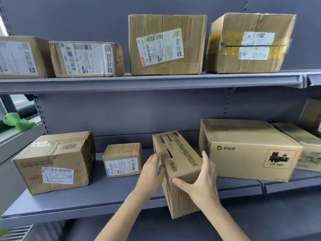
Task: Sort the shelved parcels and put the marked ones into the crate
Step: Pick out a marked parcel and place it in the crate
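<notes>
Narrow parcel (180,173) gripped btwn left hand (152,173) & right hand (199,185), long axis front-to-back, near end tilted down.

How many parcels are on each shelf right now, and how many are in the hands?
Upper shelf: 4 cardboard boxes
Lower shelf, resting there: at least 4 boxes, the PICO box among them; another may sit at the far right edge, partly cut off
Held in both hands: 1 long box, left hand, right hand
Total: 9 clearly visible
</notes>
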